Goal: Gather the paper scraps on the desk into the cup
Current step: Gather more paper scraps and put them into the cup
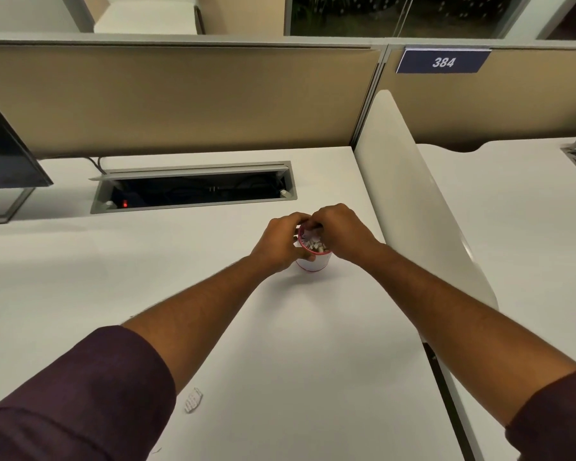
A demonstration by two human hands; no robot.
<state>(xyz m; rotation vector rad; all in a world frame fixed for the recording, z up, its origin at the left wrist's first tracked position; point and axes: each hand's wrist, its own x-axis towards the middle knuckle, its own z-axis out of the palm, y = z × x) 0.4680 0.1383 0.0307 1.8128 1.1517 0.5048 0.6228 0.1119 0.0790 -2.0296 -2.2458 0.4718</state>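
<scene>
Where the two forearms met near the far right of the white worktop (80, 261), one cup (314, 261) stood upright on the surface, close to the white side divider (413, 201). It was a small white cup with a red or pink rim and a matching band at its base. Its mouth was filled nearly to the rim with paper scraps (315, 243), white and torn into small pieces; their number could not be counted.

One left hand (280, 242) gripped the cup from its left side, fingers curled round the wall and rim. One right hand (341, 232) was positioned over the cup's mouth with its fingers curled downward at the rim; whether the fingertips pinched a scrap could not be determined.

One loose scrap (193, 399), white with faint printed lines, lay flat on the worktop near the left sleeve (80, 394), well apart from the cup. Both sleeves were dark maroon and pushed back from the forearms.

One open cable tray (193, 186) was recessed in the worktop behind the cup, with one red indicator light (125, 204) visible inside. One dark monitor (4, 151) stood at the left edge. One blue plate (443, 61) marked 384 was fixed to the tan partition (180, 94).
</scene>
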